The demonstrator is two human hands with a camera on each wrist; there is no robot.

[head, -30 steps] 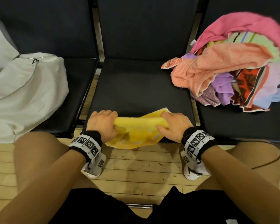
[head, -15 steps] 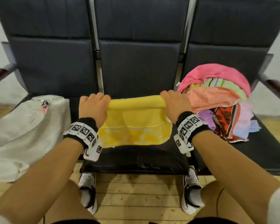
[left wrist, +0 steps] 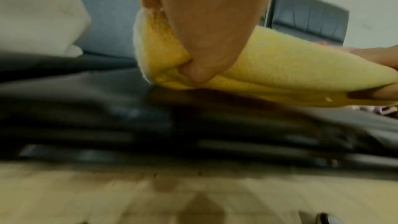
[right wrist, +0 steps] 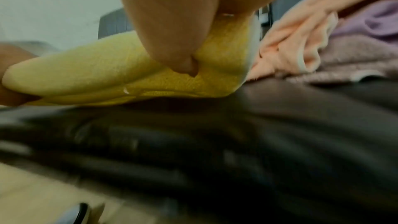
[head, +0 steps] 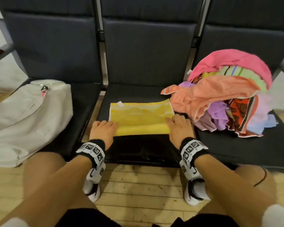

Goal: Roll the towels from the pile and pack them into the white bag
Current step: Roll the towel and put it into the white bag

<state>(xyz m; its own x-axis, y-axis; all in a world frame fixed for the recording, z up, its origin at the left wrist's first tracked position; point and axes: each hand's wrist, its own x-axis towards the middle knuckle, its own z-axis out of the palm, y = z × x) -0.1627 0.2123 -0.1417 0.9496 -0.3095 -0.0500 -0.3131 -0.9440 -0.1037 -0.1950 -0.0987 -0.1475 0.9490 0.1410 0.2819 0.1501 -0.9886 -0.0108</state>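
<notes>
1. Yellow towel (head: 141, 117) spread flat on the middle seat (head: 138, 145) of a row of dark padded seats, far edge toward the backrest, near edge turned over into a low roll.
2. Left hand (head: 102, 131) clamped on the left end of that roll: in the left wrist view, thumb tucked under the fold, fingers lying over the top.
3. Right hand (head: 179, 128) clamped on the right end the same way: in the right wrist view, thumb pressed into the yellow cloth beneath the roll.
4. Hands well apart, one at each end of the roll, both resting low on the seat cushion.
5. Small white tag at the far left corner of the towel.
6. Pile of towels (head: 228, 95) heaped on the right seat, pink on top, then striped green, peach, purple, red-patterned and pale blue; peach edge just beside the yellow towel's right side, contact unclear.
7. White bag (head: 28, 118) slumped on the left seat, hanging over its front and left edges, mouth toward the backrest, something pink showing at the opening.
8. Wooden floor (head: 138, 190) below, with bare knees and white shoes at the front edge of the middle seat.
9. Black wristbands with square printed markers on both wrists.
</notes>
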